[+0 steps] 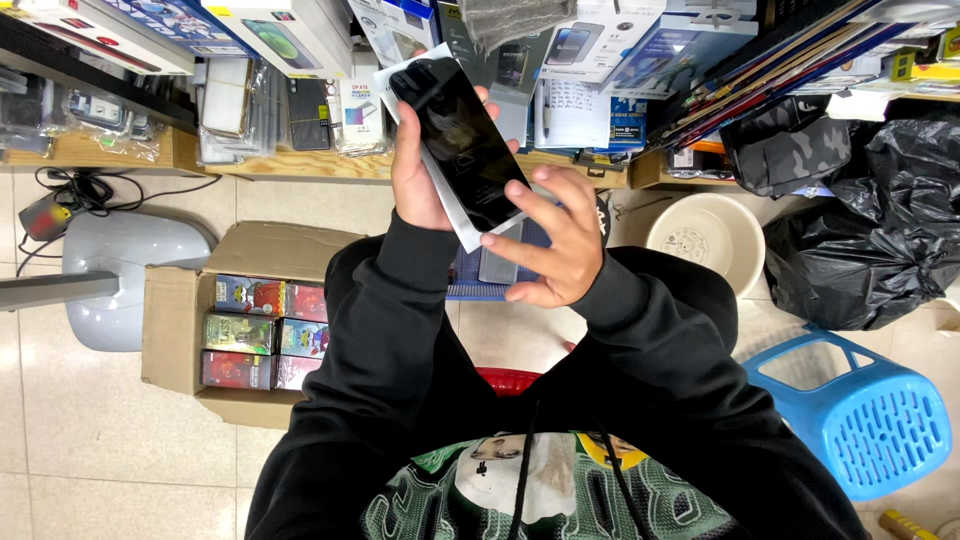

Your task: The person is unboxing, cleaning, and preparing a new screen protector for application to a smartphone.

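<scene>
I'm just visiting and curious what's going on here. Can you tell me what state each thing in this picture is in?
Left hand: closed in a grip around the black phone.
Right hand: open, fingertips touching the phone's lower edge.
Black phone: held up, tilted, screen dark.
White sleeve: behind the phone, partly slid out.
Cardboard box: open on the floor, holding colourful small boxes.
Blue plastic stool: upright, nothing on it.
Black bags: full, bunched.

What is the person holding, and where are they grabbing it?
The left hand grips a black phone by its long sides, with a white sleeve behind it. The right hand touches the phone's bottom corner with its fingertips.
</scene>
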